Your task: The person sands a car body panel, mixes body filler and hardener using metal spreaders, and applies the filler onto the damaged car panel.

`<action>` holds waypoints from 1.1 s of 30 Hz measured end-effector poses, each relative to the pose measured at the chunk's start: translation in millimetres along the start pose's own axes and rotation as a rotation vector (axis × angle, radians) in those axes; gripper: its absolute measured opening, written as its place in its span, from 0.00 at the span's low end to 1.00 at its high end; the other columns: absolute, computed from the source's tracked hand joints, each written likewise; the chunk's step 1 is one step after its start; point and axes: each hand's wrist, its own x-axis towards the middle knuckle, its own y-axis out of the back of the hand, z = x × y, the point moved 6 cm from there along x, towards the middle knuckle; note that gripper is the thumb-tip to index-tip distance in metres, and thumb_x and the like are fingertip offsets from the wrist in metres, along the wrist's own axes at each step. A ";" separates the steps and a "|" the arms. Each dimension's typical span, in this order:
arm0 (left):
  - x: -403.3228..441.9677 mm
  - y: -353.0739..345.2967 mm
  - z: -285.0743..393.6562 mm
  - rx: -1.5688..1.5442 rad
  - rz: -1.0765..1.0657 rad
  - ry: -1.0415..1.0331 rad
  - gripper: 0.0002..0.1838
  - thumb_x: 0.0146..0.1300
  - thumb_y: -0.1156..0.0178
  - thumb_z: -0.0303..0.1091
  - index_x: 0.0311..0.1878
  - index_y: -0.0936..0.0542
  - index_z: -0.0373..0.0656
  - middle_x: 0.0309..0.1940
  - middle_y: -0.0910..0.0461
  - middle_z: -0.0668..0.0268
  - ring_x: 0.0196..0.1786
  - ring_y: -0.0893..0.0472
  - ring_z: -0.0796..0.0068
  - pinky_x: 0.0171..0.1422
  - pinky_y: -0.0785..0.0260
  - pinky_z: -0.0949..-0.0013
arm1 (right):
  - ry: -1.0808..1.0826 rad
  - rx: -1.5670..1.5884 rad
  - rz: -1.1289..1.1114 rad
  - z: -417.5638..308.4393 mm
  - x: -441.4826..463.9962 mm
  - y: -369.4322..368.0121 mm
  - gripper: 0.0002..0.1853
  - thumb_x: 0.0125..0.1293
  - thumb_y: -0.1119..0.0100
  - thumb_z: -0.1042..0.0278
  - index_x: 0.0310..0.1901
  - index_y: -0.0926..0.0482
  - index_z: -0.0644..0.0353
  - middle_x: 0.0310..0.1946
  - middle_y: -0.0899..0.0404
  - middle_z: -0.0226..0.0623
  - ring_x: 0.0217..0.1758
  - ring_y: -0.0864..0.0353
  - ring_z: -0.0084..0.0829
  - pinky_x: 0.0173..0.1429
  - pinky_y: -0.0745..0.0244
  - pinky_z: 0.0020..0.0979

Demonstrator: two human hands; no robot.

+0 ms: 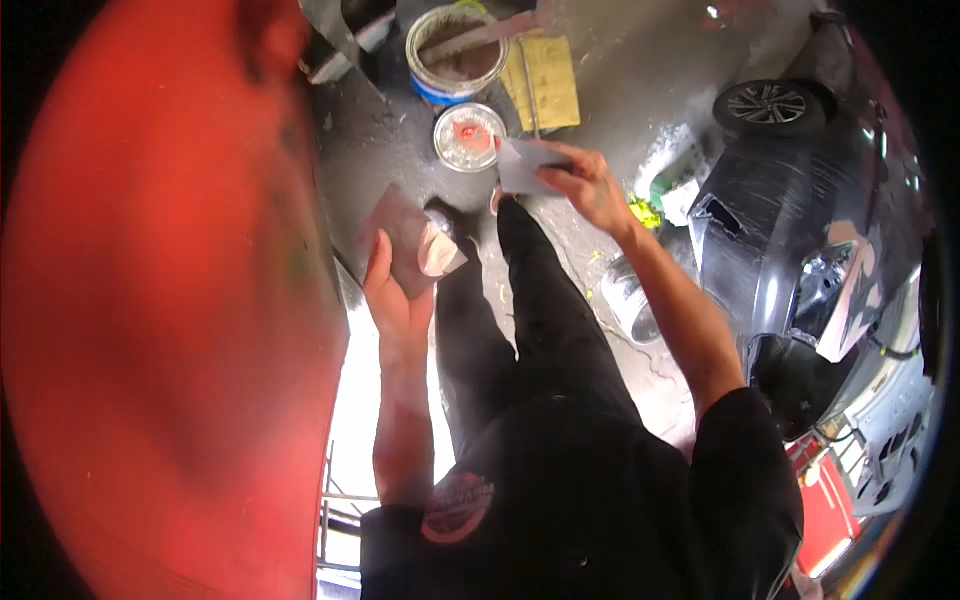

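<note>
My left hand (pixel 398 300) holds a thin flat grey plate (pixel 392 235), thumb along its near edge. A lump of pale pink putty (pixel 436 250) lies on the plate's right part. My right hand (pixel 592 190) pinches a flat, light grey spreader (pixel 522 165) between thumb and fingers. The spreader's far left corner, with a little red on it, is by the rim of a round silvery lid (pixel 452 158); I cannot tell whether they touch. Red paste (pixel 470 134) sits in the middle of that lid.
A large open tin (pixel 415 70), smeared inside, stands beyond the lid beside yellow cardboard (pixel 555 85). A red painted panel (pixel 180 330) fills the left side. At right is a dark car (pixel 765 220) with bare patches. A metal container (pixel 630 300) lies near my legs.
</note>
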 end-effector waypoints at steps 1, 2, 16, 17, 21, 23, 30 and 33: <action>-3.0 -13.7 1.1 -0.010 -0.034 0.025 0.24 0.81 0.47 0.45 0.72 0.27 0.41 0.65 0.20 0.63 0.67 0.21 0.62 0.74 0.30 0.52 | 0.032 -0.066 0.048 -28.2 -25.5 -0.5 0.22 0.68 0.40 0.74 0.63 0.18 0.64 0.47 0.12 0.36 0.50 0.19 0.22 0.57 0.24 0.27; -9.0 -32.4 1.9 -0.057 -0.086 0.076 0.23 0.80 0.44 0.44 0.71 0.26 0.42 0.63 0.19 0.63 0.66 0.20 0.63 0.72 0.29 0.53 | 0.062 -0.128 0.100 -50.6 -50.0 -1.0 0.23 0.67 0.41 0.76 0.64 0.19 0.64 0.48 0.12 0.38 0.52 0.18 0.24 0.58 0.24 0.28; -136.1 -193.1 -19.9 0.133 -0.595 0.306 0.22 0.80 0.46 0.43 0.69 0.25 0.42 0.60 0.18 0.62 0.61 0.17 0.64 0.65 0.24 0.56 | 0.746 -0.973 0.428 -136.6 -263.6 13.2 0.32 0.53 0.37 0.86 0.61 0.15 0.50 0.56 0.18 0.44 0.61 0.19 0.51 0.65 0.21 0.47; -145.2 -200.6 -16.4 0.186 -0.580 0.254 0.22 0.81 0.47 0.44 0.68 0.25 0.41 0.59 0.18 0.61 0.60 0.17 0.62 0.65 0.23 0.54 | 0.728 -0.994 0.461 -136.9 -278.1 20.6 0.32 0.53 0.37 0.87 0.61 0.15 0.49 0.56 0.18 0.44 0.61 0.19 0.51 0.64 0.21 0.47; -163.3 -215.8 -27.1 0.321 -0.569 0.278 0.20 0.81 0.46 0.42 0.64 0.23 0.37 0.56 0.16 0.58 0.58 0.15 0.60 0.62 0.21 0.52 | 0.867 -1.107 0.567 -192.1 -336.1 24.8 0.32 0.49 0.37 0.79 0.60 0.14 0.46 0.55 0.19 0.41 0.61 0.20 0.48 0.66 0.22 0.51; -174.9 -224.0 -40.9 0.379 -0.609 0.331 0.19 0.80 0.46 0.40 0.62 0.22 0.35 0.55 0.15 0.56 0.56 0.14 0.61 0.61 0.20 0.52 | 0.940 -1.201 0.566 -211.0 -361.6 21.9 0.31 0.51 0.36 0.75 0.61 0.15 0.46 0.56 0.19 0.40 0.61 0.20 0.47 0.66 0.23 0.53; -218.9 -235.3 -103.4 0.507 -0.736 0.298 0.20 0.78 0.43 0.37 0.65 0.24 0.34 0.57 0.16 0.55 0.55 0.14 0.60 0.61 0.19 0.54 | 0.856 -1.316 0.433 -165.6 -418.9 34.9 0.28 0.55 0.36 0.67 0.61 0.15 0.48 0.60 0.21 0.39 0.64 0.21 0.46 0.72 0.27 0.55; -255.4 -237.9 -124.5 0.530 -0.772 0.255 0.18 0.78 0.43 0.35 0.62 0.22 0.33 0.54 0.15 0.55 0.54 0.13 0.62 0.60 0.20 0.56 | 0.887 -1.304 0.539 -175.4 -462.4 40.6 0.27 0.55 0.35 0.68 0.60 0.15 0.49 0.60 0.21 0.39 0.64 0.22 0.46 0.71 0.27 0.54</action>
